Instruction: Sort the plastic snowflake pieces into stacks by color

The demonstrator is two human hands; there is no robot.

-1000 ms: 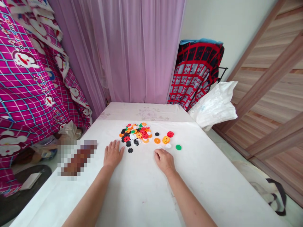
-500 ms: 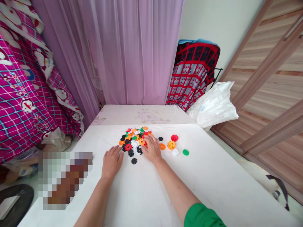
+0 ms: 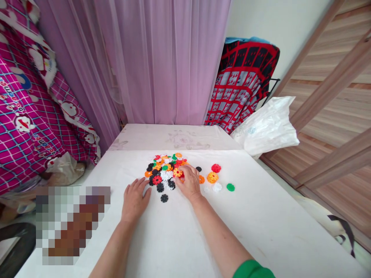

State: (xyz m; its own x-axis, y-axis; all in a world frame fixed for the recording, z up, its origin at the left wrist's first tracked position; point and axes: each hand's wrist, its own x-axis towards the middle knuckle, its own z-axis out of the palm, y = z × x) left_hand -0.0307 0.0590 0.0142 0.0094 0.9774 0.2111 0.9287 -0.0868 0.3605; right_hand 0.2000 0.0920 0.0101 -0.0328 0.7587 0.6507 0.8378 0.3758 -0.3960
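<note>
A heap of snowflake-shaped plastic discs in black, white, red, orange and green lies in the middle of the white table. At its right edge is my right hand, fingers curled and thumb drawn in around an orange snowflake disc. Some red shows just behind that disc, partly covered by the fingers. My left hand rests flat on the tabletop left of the heap, fingers apart, its tips close to the nearest discs. One black disc lies by itself in front of the heap.
Right of the heap lie sorted discs: red, orange, white, green and black. A white plastic bag stands beyond the table's right edge. A blurred-out patch covers the left side.
My right hand's fingers have closed in at the heap's edge, and the orange disc there has shifted slightly right. My left hand stays nearly in place. The view has turned a little.
</note>
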